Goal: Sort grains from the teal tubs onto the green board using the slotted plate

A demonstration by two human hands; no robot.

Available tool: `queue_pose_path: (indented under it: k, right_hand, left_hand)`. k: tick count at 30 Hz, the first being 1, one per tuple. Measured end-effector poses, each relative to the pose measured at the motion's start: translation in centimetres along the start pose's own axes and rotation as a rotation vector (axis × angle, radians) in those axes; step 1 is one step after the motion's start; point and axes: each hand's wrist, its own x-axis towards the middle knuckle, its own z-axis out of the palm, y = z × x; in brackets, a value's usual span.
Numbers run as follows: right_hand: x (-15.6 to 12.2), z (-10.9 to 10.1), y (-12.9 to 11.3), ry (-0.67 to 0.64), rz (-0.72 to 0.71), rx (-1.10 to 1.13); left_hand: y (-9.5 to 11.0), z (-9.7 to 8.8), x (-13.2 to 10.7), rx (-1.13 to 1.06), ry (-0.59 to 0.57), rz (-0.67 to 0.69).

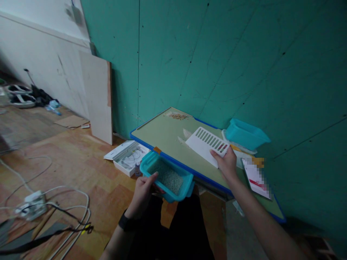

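Note:
My left hand (143, 193) grips the near rim of a teal plastic tub (168, 176) filled with pale grains, held just below the front edge of a small green table with blue trim (162, 131). My right hand (226, 162) holds a white slotted scraper card (207, 144) that lies flat on the tabletop. A thin smear of white grains (184, 136) lies beside the card, and a small heap of brown grains (178, 116) sits at the table's far corner.
A second teal tub (245, 134) rests tilted on a white tray at the right of the table, next to a paper card (256, 177). An open white box (127, 157) and loose cables (48, 206) lie on the wooden floor. A board (97, 97) leans against the green wall.

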Motion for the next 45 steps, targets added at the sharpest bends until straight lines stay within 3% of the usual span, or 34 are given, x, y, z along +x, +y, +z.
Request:
queue_pose_path:
  k: [11, 16, 22, 32, 45]
  right_hand:
    - [2.9, 6.1, -0.4, -0.076, 0.066, 0.166]
    - [3.6, 7.4, -1.3, -0.114, 0.15, 0.211]
    - [2.8, 7.4, -1.9, -0.188, 0.263, 0.324]
    - [-1.6, 6.1, -4.3, -0.342, 0.322, 0.419]
    - [-3.1, 5.4, -5.3, -0.375, 0.337, 0.468]
  left_hand:
    - [-0.4, -0.8, 0.2, 0.001, -0.023, 0.01]
    - [-0.9, -1.1, 0.5, 0.011, -0.004, 0.007]
    - [-1.0, -1.1, 0.6, 0.007, -0.001, 0.006]
    - [-0.9, -1.0, 0.5, -0.022, 0.004, -0.008]
    - [-0.9, -1.3, 0.6, 0.002, -0.031, 0.003]
